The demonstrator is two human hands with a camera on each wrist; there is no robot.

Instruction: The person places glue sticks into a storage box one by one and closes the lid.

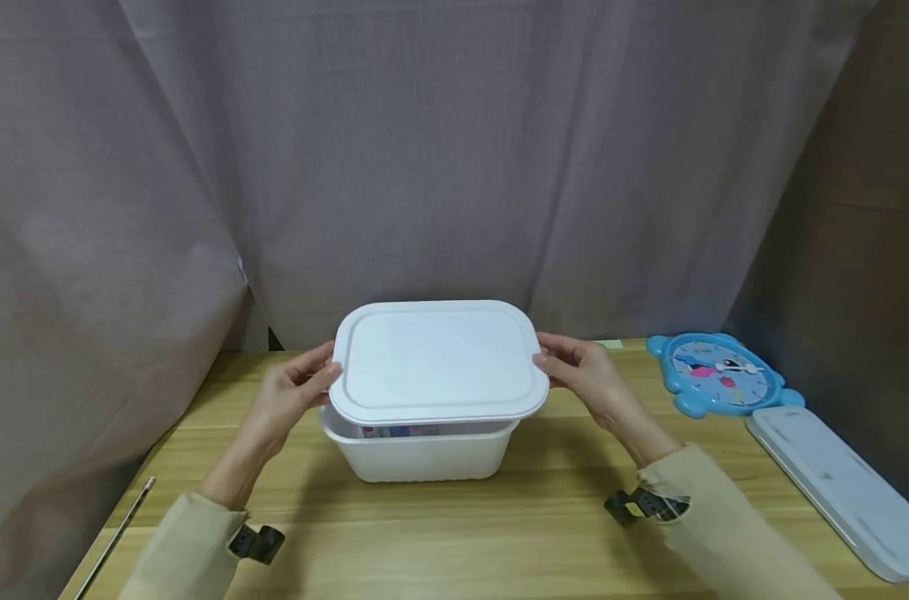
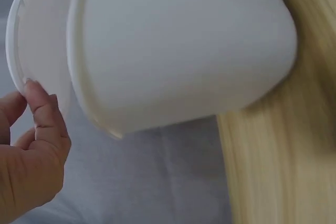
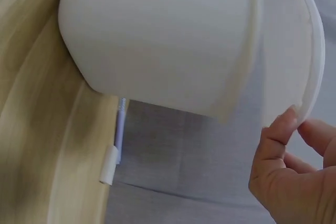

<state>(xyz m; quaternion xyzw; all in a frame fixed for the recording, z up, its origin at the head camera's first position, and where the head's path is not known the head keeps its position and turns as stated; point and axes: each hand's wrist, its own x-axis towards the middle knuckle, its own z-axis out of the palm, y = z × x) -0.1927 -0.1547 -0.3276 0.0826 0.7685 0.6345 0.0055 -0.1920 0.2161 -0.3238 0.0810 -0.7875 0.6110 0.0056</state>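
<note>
Both hands hold a white rounded lid (image 1: 439,360) just above a white plastic box (image 1: 435,460). My left hand (image 1: 292,392) pinches the lid's left end between thumb and fingers. At the opposite end, my right hand (image 1: 585,375) grips the rim the same way. A gap shows between lid and box in both wrist views, where the box's side wall (image 2: 184,45) fills much of the picture. Through the front gap a bit of printed, coloured contents (image 1: 402,431) is visible; the lid hides the rest.
A blue animal-shaped clock (image 1: 720,375) lies at the back right of the wooden table (image 1: 439,542). Below it is a long white panel (image 1: 844,492). A thin metal rod (image 1: 115,537) lies along the left edge. Grey curtain (image 1: 424,167) hangs behind.
</note>
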